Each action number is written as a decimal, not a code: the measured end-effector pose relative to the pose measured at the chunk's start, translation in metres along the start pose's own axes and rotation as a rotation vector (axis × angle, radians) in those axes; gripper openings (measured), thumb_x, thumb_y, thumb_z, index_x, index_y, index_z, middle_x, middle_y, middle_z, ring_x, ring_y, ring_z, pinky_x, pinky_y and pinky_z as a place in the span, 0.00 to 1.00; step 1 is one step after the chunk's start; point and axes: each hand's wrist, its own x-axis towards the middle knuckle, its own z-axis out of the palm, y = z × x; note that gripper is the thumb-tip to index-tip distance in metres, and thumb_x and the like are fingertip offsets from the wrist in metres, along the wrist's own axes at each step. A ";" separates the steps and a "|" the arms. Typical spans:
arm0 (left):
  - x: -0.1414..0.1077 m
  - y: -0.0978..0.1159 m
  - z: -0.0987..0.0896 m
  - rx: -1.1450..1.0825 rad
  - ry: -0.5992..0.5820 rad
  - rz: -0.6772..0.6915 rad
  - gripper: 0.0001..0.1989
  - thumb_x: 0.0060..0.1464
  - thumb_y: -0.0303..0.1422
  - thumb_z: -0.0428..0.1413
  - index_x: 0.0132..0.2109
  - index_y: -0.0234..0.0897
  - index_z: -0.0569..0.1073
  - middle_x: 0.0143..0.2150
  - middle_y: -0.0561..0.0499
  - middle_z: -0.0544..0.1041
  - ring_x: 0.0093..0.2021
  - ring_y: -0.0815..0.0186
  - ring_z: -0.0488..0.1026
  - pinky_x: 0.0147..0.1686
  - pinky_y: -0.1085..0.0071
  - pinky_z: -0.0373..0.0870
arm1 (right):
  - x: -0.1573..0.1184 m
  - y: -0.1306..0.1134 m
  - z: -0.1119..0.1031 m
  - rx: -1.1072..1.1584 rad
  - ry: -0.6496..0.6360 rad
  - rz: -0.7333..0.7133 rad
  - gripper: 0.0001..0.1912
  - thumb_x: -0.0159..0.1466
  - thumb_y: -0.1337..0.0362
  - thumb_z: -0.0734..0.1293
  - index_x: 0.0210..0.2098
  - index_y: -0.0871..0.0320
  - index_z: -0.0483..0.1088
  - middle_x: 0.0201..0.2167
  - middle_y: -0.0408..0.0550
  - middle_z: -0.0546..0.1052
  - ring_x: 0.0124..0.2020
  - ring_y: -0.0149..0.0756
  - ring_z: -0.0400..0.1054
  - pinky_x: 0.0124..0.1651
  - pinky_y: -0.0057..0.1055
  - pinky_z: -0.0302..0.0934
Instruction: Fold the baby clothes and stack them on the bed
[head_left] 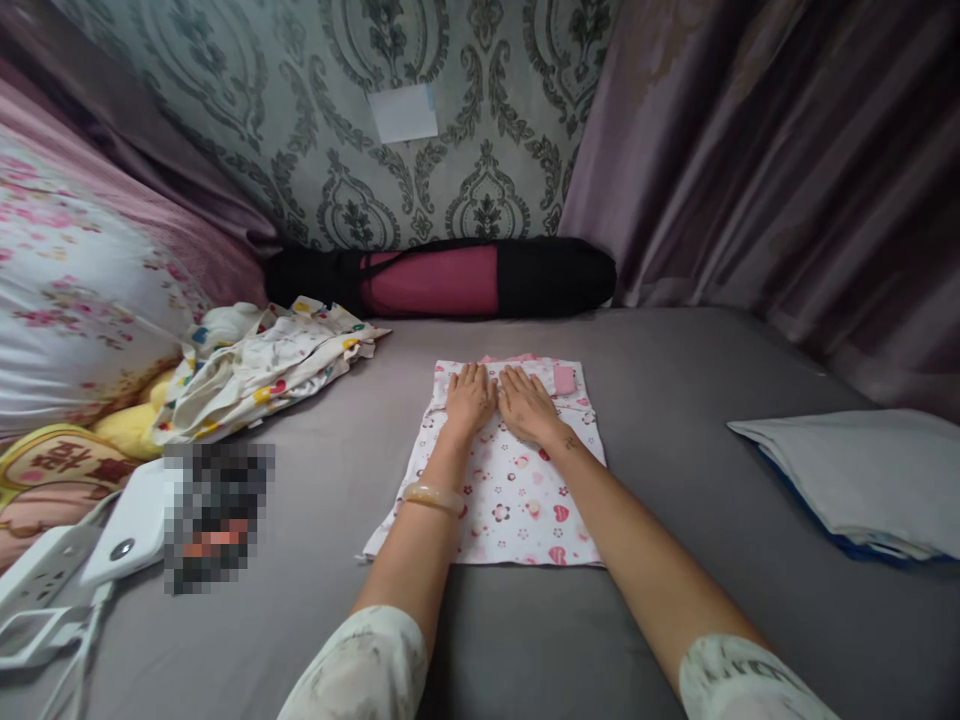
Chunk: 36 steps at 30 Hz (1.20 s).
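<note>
A white garment (517, 510) with pink hearts and flowers lies folded flat on the grey sheet in front of me. A pink cuff (564, 380) shows near its far right corner, and a bit of pink edging peeks out along the far side. My left hand (471, 398) presses flat on the far part of the cloth, fingers stretched forward, a bangle on that wrist. Beside it, almost touching, my right hand (527, 405) also rests palm down on the fabric with its fingers extended. Neither hand grips anything.
Crumpled printed clothing (262, 365) lies to the left, near a floral pillow (90, 290). A white power bank (135, 525) and a power strip (45, 575) with cables sit at lower left. Folded white cloth (862, 470) is on the right. A black-and-maroon bag (431, 282) lies along the wall.
</note>
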 end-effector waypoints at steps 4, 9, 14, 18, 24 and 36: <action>0.000 -0.007 -0.001 0.050 0.009 -0.081 0.30 0.65 0.43 0.37 0.66 0.29 0.58 0.69 0.41 0.56 0.70 0.53 0.49 0.67 0.55 0.45 | -0.001 0.003 0.002 -0.015 0.021 0.115 0.32 0.70 0.58 0.47 0.67 0.73 0.51 0.69 0.59 0.51 0.70 0.45 0.42 0.69 0.43 0.35; 0.000 -0.014 -0.003 0.064 0.033 -0.172 0.31 0.64 0.43 0.38 0.67 0.28 0.57 0.69 0.37 0.55 0.70 0.53 0.49 0.67 0.58 0.45 | 0.000 0.006 0.005 -0.050 0.055 0.215 0.33 0.70 0.58 0.48 0.66 0.76 0.51 0.68 0.63 0.51 0.69 0.48 0.43 0.68 0.42 0.34; 0.000 -0.016 -0.003 0.054 0.054 -0.245 0.33 0.64 0.42 0.36 0.68 0.22 0.54 0.70 0.37 0.54 0.70 0.52 0.48 0.67 0.55 0.44 | -0.002 0.014 0.009 -0.064 0.106 0.291 0.33 0.69 0.59 0.48 0.66 0.77 0.52 0.68 0.64 0.52 0.69 0.50 0.43 0.68 0.44 0.36; -0.001 -0.015 -0.003 0.064 0.074 -0.260 0.33 0.64 0.42 0.35 0.67 0.21 0.54 0.70 0.37 0.53 0.70 0.53 0.47 0.67 0.54 0.43 | -0.006 0.023 0.010 -0.078 0.183 0.331 0.33 0.68 0.59 0.50 0.64 0.79 0.53 0.67 0.67 0.54 0.69 0.51 0.43 0.68 0.44 0.35; -0.003 -0.012 -0.006 0.070 0.036 -0.301 0.36 0.63 0.44 0.34 0.68 0.18 0.52 0.70 0.32 0.49 0.70 0.49 0.45 0.67 0.55 0.43 | -0.011 0.030 0.009 -0.053 0.218 0.414 0.33 0.68 0.59 0.51 0.65 0.79 0.52 0.67 0.68 0.54 0.68 0.53 0.45 0.67 0.45 0.39; 0.005 -0.043 -0.035 0.100 -0.103 -0.021 0.34 0.64 0.46 0.34 0.68 0.26 0.52 0.72 0.37 0.46 0.71 0.52 0.41 0.67 0.53 0.41 | -0.010 0.050 -0.028 0.014 -0.048 0.299 0.34 0.70 0.53 0.45 0.68 0.68 0.49 0.70 0.58 0.48 0.70 0.47 0.37 0.69 0.46 0.30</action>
